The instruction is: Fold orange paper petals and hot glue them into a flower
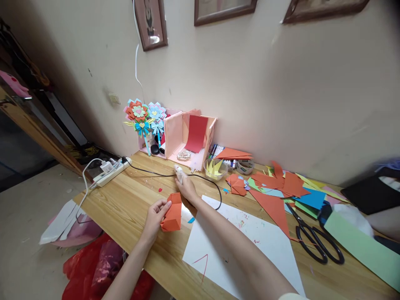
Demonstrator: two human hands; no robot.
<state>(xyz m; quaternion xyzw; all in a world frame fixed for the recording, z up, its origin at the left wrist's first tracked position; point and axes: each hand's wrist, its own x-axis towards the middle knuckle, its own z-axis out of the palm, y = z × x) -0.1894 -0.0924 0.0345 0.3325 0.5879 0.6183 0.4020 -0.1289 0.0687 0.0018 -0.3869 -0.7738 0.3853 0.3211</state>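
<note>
My left hand [155, 214] pinches a folded piece of orange paper [172, 213] by its left edge, just above the wooden table [125, 200]. The paper has creases and a raised, box-like fold at its lower end. Farther forward, my right hand [187, 186] is closed around a small white glue gun [179, 173] with a black cord. Its nozzle is too small to make out, and part of its body is hidden by the fingers. Under my right forearm lies a white sheet [275, 246] with a red pencil-like line and small specks on it.
A pink box shelf [175, 135] and paper flowers [139, 112] stand against the wall. A power strip [112, 171] lies at the table's left edge. Black scissors [315, 239] and coloured paper scraps [290, 183] are at the right. A clear bowl [215, 168] holds yellow paper.
</note>
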